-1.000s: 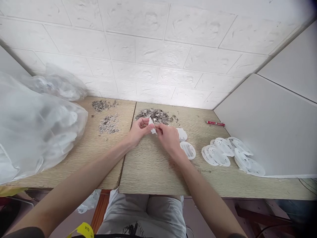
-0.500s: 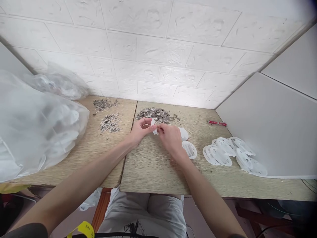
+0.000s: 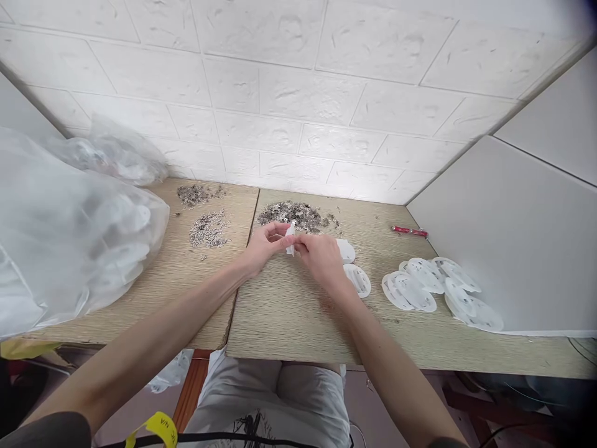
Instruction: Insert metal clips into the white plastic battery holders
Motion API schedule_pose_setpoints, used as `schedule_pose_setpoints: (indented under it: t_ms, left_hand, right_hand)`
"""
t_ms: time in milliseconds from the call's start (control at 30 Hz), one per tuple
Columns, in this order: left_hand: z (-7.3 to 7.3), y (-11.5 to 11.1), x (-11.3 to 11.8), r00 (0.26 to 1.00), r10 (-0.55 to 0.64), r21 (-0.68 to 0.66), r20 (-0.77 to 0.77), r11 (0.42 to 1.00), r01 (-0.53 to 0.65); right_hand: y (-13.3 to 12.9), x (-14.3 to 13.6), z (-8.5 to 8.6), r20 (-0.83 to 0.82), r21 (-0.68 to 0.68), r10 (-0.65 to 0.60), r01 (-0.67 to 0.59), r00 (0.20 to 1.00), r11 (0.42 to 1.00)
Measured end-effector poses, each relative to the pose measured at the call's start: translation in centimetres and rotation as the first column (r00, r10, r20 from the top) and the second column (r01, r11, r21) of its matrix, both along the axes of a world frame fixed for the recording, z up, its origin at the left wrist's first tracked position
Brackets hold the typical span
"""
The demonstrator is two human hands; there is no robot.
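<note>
My left hand (image 3: 263, 246) and my right hand (image 3: 321, 257) meet over the middle of the wooden table (image 3: 289, 311). Between their fingertips stands a small white plastic piece (image 3: 290, 238), held on edge; both hands pinch it. Just behind the hands lies a heap of small grey metal parts (image 3: 293, 215). Two white oval plastic discs (image 3: 354, 274) lie on the table right beside my right hand.
Several more white discs (image 3: 433, 287) lie at the right by a grey partition (image 3: 513, 242). A red tool (image 3: 409, 231) lies behind them. Two smaller metal-part heaps (image 3: 208, 229) sit left of centre. Large clear bags of white parts (image 3: 65, 242) fill the left side.
The white piece has turned more upright between my fingers. Both hands stay at the same spot.
</note>
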State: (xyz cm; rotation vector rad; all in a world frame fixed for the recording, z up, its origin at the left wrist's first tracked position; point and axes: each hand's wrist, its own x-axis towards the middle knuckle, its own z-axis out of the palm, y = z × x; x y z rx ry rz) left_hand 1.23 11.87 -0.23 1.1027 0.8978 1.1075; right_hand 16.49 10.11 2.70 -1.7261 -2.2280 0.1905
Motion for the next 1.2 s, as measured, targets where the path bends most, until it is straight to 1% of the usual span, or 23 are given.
schedule_pose_setpoints:
  t_ms: [67,133,200,333,433,600,800,1200]
  left_hand:
    - [-0.1,0.1,-0.2,0.998,-0.032,0.025,-0.056,0.999,0.033]
    - [-0.3,0.3,-0.3,0.996,-0.044,0.022,-0.076,0.999,0.046]
    - [-0.3,0.5,-0.4,0.999,-0.036,-0.006,-0.023,0.999,0.036]
    - [0.0,0.9,-0.3,0.989,-0.024,-0.064,0.145,0.997,0.034]
    - [0.0,1.0,-0.2,0.98,-0.031,-0.068,0.196,0.997,0.045]
    - [-0.2,1.0,-0.1,0.978,-0.036,-0.063,0.205,0.997,0.05]
    - [0.0,0.8,-0.2,0.985,-0.044,-0.059,0.168,0.997,0.054]
    - [-0.4,0.8,0.0,0.995,-0.031,-0.025,0.092,0.999,0.034]
  right_hand:
    - [0.1,0.0,-0.1,0.009,0.0,0.021,-0.021,1.0,1.0]
    - [0.3,0.1,-0.3,-0.014,-0.003,0.036,-0.036,0.999,0.999]
    - [0.5,0.2,-0.3,-0.075,-0.003,0.039,-0.04,0.996,0.999]
    - [0.8,0.8,-0.2,-0.237,-0.016,0.023,-0.028,0.971,0.999]
    - [0.8,1.0,0.0,-0.288,-0.011,-0.022,0.019,0.957,1.0]
    - [0.8,0.7,-0.2,-0.226,0.005,-0.032,0.034,0.974,0.999]
    - [0.6,0.2,-0.5,-0.137,0.045,-0.037,0.043,0.99,0.998]
    - [0.4,-0.2,-0.5,-0.04,0.027,-0.066,0.067,0.997,0.997]
